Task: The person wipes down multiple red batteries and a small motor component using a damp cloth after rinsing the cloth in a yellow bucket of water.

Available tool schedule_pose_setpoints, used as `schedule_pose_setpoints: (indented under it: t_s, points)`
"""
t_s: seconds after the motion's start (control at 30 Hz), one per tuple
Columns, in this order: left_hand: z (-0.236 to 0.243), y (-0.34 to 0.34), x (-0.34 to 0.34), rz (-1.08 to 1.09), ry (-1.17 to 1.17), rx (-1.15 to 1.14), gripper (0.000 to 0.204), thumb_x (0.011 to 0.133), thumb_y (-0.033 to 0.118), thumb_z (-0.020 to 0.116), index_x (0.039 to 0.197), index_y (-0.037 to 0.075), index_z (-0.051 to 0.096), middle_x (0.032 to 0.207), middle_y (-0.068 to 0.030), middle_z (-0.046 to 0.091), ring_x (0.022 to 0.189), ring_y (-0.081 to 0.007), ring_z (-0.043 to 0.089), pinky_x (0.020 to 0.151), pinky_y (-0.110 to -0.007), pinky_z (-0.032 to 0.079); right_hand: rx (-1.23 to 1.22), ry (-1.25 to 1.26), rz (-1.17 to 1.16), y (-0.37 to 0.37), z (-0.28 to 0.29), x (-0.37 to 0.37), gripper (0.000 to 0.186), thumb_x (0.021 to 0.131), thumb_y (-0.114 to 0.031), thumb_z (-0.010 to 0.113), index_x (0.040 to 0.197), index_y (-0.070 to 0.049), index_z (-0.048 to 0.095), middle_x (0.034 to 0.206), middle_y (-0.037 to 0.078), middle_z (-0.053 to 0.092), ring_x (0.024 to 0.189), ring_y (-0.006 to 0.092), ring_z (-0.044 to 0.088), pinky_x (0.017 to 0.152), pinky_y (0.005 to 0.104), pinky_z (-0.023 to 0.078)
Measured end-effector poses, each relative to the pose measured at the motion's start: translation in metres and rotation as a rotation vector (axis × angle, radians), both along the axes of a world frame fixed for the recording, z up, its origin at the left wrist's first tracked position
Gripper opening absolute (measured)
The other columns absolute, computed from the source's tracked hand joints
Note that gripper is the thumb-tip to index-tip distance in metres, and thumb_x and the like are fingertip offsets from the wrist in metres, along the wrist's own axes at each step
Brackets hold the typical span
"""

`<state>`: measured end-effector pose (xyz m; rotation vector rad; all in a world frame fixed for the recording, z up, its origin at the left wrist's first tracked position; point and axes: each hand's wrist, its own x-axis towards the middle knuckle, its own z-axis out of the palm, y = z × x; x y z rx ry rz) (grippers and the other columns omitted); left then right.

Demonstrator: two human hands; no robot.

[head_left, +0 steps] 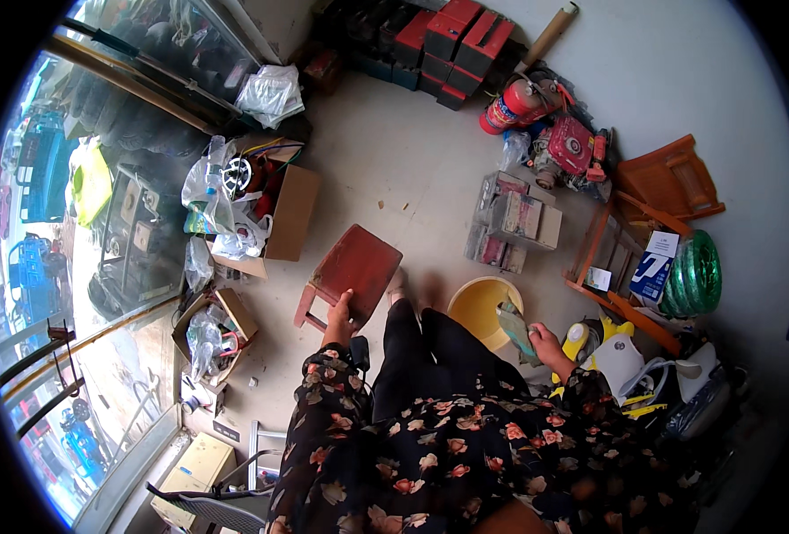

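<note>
My left hand [340, 317] grips the near edge of a small red-brown wooden stool [356, 262], which looks tilted, with its legs pointing to the lower left. A greenish cloth [515, 329] hangs from my closed right hand [549, 345]. The cloth is bunched and reaches over the right rim of a yellow plastic bucket [468, 303] standing by my feet. Whatever lies at the bottom of the bucket cannot be made out.
Open cardboard boxes [293, 214] full of bags and parts stand left, beside a glass door. Right are stacked packs [523, 218], a red engine [571, 145], a fire extinguisher [510, 105], a wooden chair frame [595, 245] and a green hose coil [699, 274]. Red-and-black boxes [452, 44] line the back.
</note>
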<state>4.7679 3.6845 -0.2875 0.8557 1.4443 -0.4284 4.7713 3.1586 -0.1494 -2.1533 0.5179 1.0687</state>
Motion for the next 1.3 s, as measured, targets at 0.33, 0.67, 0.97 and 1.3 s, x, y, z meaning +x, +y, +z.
schedule_pose_setpoints:
  t_s: [0.33, 0.67, 0.97, 1.3]
  points:
    - [-0.133, 0.020, 0.116, -0.173, -0.032, -0.092, 0.061, 0.075, 0.034, 0.074, 0.128, 0.019, 0.045, 0.126, -0.0030, 0.051, 0.113, -0.0240, 0.049, 0.084, -0.052, 0.040, -0.057, 0.108, -0.009, 0.038, -0.028, -0.015, 0.030, 0.093, -0.023, 0.049, 0.118, -0.006, 0.054, 0.095, 0.015, 0.063, 0.089, 0.0240, 0.061, 0.082, 0.0342, 0.047]
    - [-0.234, 0.085, 0.086, 0.053, -0.277, -0.339, 0.070, 0.082, 0.037, 0.067, 0.140, 0.021, 0.031, 0.142, -0.0061, 0.039, 0.129, -0.0316, 0.038, 0.104, -0.058, 0.027, -0.079, 0.211, -0.102, 0.060, -0.048, -0.015, 0.030, 0.094, -0.021, 0.048, 0.119, -0.006, 0.053, 0.101, 0.017, 0.062, 0.094, 0.0260, 0.060, 0.084, 0.0341, 0.046]
    - [-0.184, 0.096, 0.007, 0.032, 0.077, -0.189, 0.054, 0.097, 0.038, 0.045, 0.145, 0.020, 0.028, 0.142, -0.0024, 0.047, 0.132, -0.0253, 0.042, 0.112, -0.047, 0.017, -0.046, 0.210, -0.144, 0.064, -0.042, -0.004, 0.031, 0.093, -0.023, 0.049, 0.120, -0.007, 0.053, 0.096, 0.017, 0.063, 0.089, 0.0245, 0.061, 0.080, 0.0344, 0.047]
    - [0.028, 0.073, 0.075, -0.548, -0.046, -0.011, 0.055, 0.088, 0.001, 0.040, 0.141, 0.012, 0.039, 0.126, -0.0149, 0.059, 0.105, -0.0272, 0.061, 0.091, -0.043, 0.042, 0.035, -0.029, -0.233, 0.060, -0.020, 0.068, 0.034, 0.092, -0.028, 0.051, 0.117, -0.005, 0.056, 0.101, 0.017, 0.065, 0.096, 0.0267, 0.062, 0.085, 0.0349, 0.047]
